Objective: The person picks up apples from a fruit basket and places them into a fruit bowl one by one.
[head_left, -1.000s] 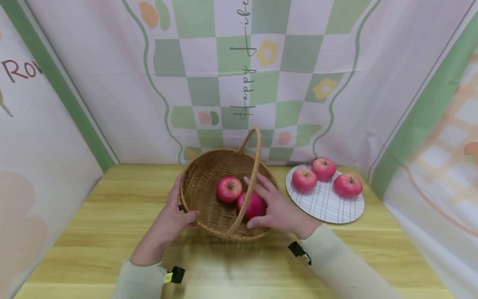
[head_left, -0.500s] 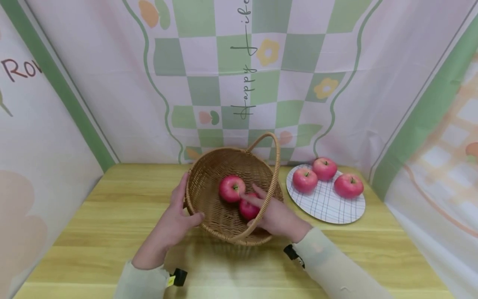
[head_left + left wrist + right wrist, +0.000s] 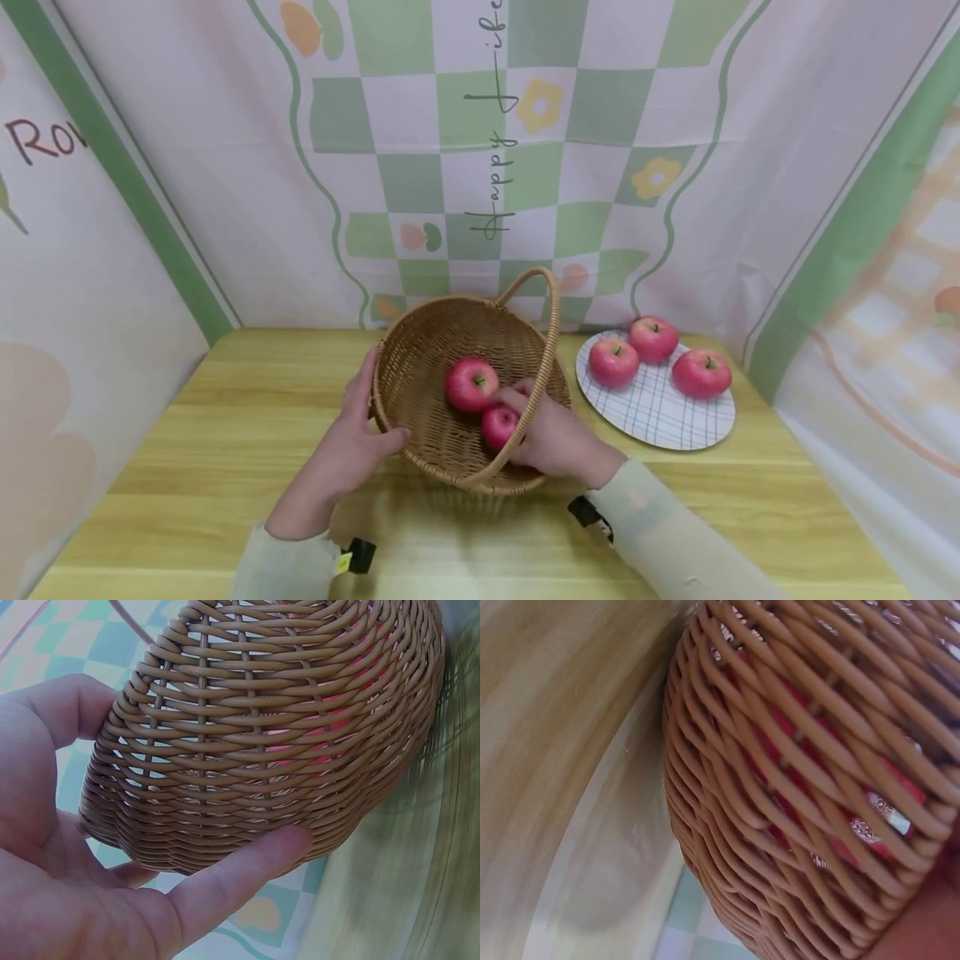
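Observation:
A round wicker basket (image 3: 420,358) with an arched handle tilts toward me on the table. My left hand (image 3: 358,433) holds its left side, thumb over the rim and fingers spread along the outer weave, as the left wrist view confirms. Inside lie two red apples: one apple (image 3: 471,383) near the middle, and a second apple (image 3: 498,427) closer to the right front. Reaching in over the right rim, my right hand (image 3: 558,437) grips the second apple, partly behind the handle. In the right wrist view the weave hides most of that hand, and red shows through the gaps.
To the right, a white checked plate (image 3: 652,417) carries three red apples (image 3: 701,373). The wooden table (image 3: 247,375) ends at a patterned cloth backdrop (image 3: 480,183), with cloth walls on both sides.
The basket and its handle have shifted slightly right. My right hand has reached deeper inside and its fingers have closed round the nearer apple, which has turned. The other apple has moved slightly right.

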`<state>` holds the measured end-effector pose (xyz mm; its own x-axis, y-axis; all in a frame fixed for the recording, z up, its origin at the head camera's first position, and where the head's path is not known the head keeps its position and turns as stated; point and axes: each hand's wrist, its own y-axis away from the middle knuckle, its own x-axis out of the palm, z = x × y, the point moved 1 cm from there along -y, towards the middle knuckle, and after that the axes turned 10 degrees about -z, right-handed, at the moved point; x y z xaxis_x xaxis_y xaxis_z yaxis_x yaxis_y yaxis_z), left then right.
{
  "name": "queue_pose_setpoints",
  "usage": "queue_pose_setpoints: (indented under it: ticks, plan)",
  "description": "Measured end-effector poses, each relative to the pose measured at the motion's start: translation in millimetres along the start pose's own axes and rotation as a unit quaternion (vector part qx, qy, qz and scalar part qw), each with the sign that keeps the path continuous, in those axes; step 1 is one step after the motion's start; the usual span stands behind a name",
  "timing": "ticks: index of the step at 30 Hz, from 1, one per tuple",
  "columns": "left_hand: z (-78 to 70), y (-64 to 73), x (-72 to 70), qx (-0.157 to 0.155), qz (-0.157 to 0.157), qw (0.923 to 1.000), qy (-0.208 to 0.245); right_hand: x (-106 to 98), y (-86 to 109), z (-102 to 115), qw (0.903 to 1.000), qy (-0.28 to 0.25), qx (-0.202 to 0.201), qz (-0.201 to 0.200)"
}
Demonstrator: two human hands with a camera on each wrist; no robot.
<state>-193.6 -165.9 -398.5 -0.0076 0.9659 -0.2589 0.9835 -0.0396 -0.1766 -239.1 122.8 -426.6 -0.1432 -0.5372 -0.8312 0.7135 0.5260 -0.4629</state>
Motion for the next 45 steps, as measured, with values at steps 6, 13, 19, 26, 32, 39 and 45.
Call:
queue_pose_setpoints:
  ticks: [6, 13, 19, 26, 32, 39, 45]
  plan:
    - [-0.5, -0.2, -0.3, 0.004, -0.001, 1.0000, -0.007, -6.9, 0.5, -0.4, 0.9958, -0.067, 0.060, -0.015]
    - [1.0, 0.0, -0.8, -0.002, 0.000, 1.0000, -0.002, -16.9, 2.0, -9.3, 0.9664, -0.208, 0.138, -0.060]
    - [0.8, 0.2, -1.3, -0.004, 0.003, 1.0000, 0.001, -28.2, 4.9, -10.8, 0.9526, -0.256, 0.145, -0.075]
    - [0.0, 0.0, -1.5, -0.003, 0.008, 0.9999, 0.006, -39.7, 7.9, -14.8, 0.9246, -0.324, 0.188, -0.071]
    - [-0.4, 0.7, -1.5, -0.014, 0.005, 0.9999, 0.005, -44.9, 12.8, -17.3, 0.9256, -0.319, 0.180, -0.097]
    - [-0.1, 0.7, -1.0, -0.017, 0.004, 0.9998, 0.011, -50.7, 18.5, -21.8, 0.9038, -0.360, 0.205, -0.108]
    - [1.3, 0.5, -1.5, -0.016, 0.001, 0.9998, 0.014, -56.0, 27.3, -31.3, 0.9125, -0.294, 0.265, -0.103]
